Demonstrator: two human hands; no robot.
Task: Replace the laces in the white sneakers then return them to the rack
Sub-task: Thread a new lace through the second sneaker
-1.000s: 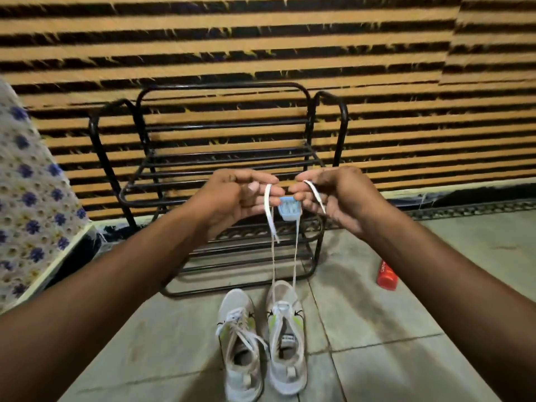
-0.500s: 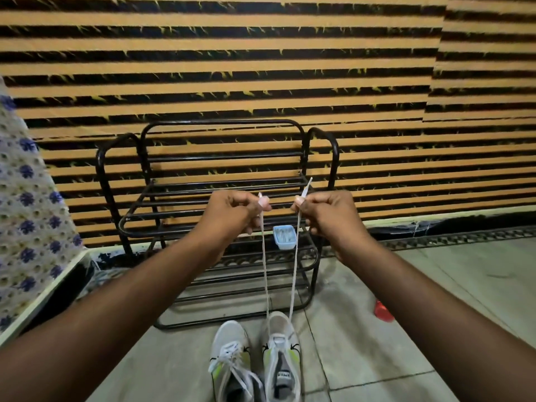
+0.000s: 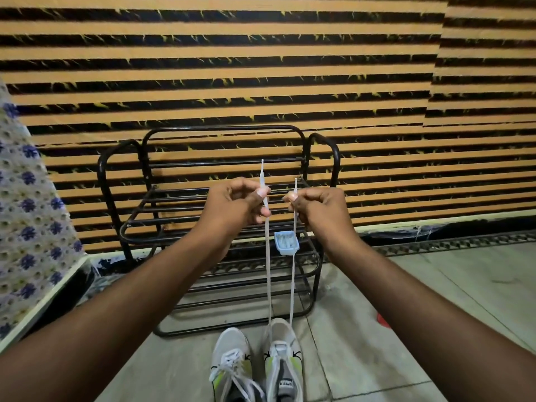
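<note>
Room: we face a wall (image 3: 261,53) of orange and black stripes; a grey tiled floor (image 3: 406,309) runs up to a dark patterned border at its foot.
Rack: a black metal rack (image 3: 220,198) stands against the wall, its lowest front bar just beyond the sneakers' toes.
Sneakers: the left sneaker (image 3: 232,364) and the right sneaker (image 3: 282,361) lie side by side on the floor, toes toward the rack.
Lace: from the right sneaker two strands of one white lace (image 3: 268,271) rise taut and nearly parallel to our hands.
Left hand: our left hand (image 3: 235,207) pinches the left strand between thumb and fingers, its tip standing above.
Right hand: our right hand (image 3: 319,207) pinches the right strand the same way.
Room to move: the widest floor lies right of the sneakers; a flowered cloth (image 3: 26,227) over a pale edge closes the left side.
Hard to see: both heels are cut off by the bottom edge; a small blue tray (image 3: 286,242) on the rack holds pale bits we cannot make out; our right forearm half hides a red thing (image 3: 382,320).
</note>
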